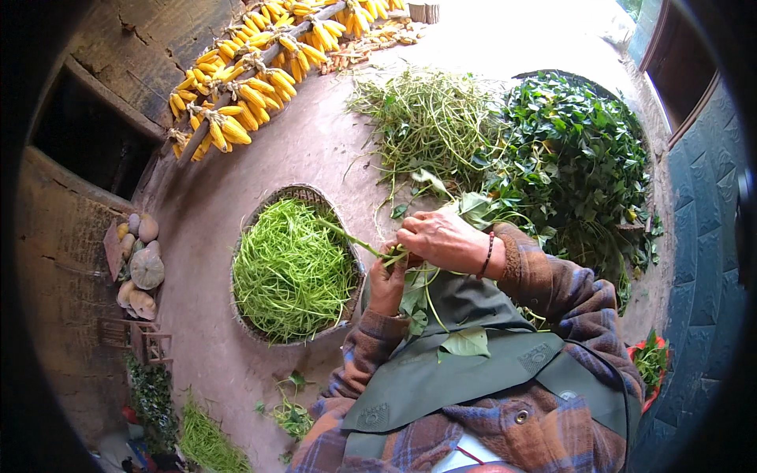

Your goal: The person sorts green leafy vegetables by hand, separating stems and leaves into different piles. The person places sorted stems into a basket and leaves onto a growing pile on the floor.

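Close together over my lap, my left hand and my right hand are both closed on a green leafy stem. One end of the stem sticks out to the left, over the rim of a round woven basket. Thin bright green stalks are heaped in that basket, just left of my left hand. A pale green leaf lies on the dark green apron across my lap. My fingers partly hide where the stem is gripped.
Ahead lies a pile of stripped vines, beside a large heap of leafy vines. Corn cobs hang on a pole at the far left. Pumpkins and a small wooden stool stand by the left wall. More stalks lie at lower left.
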### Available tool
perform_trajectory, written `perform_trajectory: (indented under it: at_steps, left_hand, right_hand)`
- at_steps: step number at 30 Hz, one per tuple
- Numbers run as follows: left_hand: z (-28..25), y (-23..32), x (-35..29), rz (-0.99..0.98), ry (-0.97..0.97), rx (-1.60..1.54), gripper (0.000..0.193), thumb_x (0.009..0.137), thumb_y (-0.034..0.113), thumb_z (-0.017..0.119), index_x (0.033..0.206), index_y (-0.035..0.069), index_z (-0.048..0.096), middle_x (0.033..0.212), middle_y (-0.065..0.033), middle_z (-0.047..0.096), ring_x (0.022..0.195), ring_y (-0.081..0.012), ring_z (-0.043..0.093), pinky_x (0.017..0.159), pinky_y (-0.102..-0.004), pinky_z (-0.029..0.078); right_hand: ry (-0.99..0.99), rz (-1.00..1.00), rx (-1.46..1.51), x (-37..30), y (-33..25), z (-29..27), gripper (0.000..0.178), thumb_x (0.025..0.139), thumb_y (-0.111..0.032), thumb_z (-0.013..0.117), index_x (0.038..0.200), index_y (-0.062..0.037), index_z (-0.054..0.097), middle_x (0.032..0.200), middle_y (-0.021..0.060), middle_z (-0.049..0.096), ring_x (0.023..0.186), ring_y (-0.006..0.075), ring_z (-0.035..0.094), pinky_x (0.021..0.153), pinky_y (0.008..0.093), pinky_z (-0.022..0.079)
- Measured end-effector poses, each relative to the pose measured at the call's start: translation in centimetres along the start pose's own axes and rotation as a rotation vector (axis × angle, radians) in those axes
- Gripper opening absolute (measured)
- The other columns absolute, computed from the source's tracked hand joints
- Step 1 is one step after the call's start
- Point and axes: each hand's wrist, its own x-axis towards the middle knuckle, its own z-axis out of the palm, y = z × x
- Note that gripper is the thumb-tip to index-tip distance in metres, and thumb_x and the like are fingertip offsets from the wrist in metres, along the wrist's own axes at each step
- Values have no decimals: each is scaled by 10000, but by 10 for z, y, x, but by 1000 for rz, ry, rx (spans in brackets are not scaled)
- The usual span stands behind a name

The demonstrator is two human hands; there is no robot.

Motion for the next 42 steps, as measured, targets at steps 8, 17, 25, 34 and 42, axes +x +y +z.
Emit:
perform_trajectory:
  at_steps: [8,17,25,34,42]
  left_hand:
    - [-19,28,-9,-177,-224,-138,493,1026,261,491,1455,78,331,743,-47,573,560,-76,455,528,-206,383]
    - [-17,53,-26,-309,-193,-503,524,1041,283,450,1527,231,260,616,30,388,482,-36,273,475,-173,286]
    - [-16,57,-24,-212,-370,-524,647,1016,343,497,1557,253,154,595,31,395,462,-37,274,435,-174,257]
    - [-63,29,-12,53,249,40,329,996,174,556,1315,98,525,761,-38,647,482,-17,436,438,-153,338]
    - [-69,49,-9,73,275,29,389,993,212,571,1346,65,499,782,-40,666,633,-50,510,593,-206,412]
  right_hand:
    - [-64,-20,248,-9,23,13,290,806,-119,602,1092,-113,645,822,105,652,781,306,668,652,394,533]
    - [55,-133,666,11,10,8,285,828,-56,618,1110,-98,632,990,97,679,841,302,671,744,368,537]
    - [-59,133,850,-7,-2,42,231,841,-38,664,1068,-19,627,852,155,646,770,321,642,714,380,500]
    - [223,228,312,-47,21,9,151,797,-66,624,782,-46,475,680,134,505,661,343,590,596,437,471]
    - [595,780,1652,-82,17,-7,130,1003,-170,549,1030,-56,606,828,12,627,704,93,601,631,243,510]
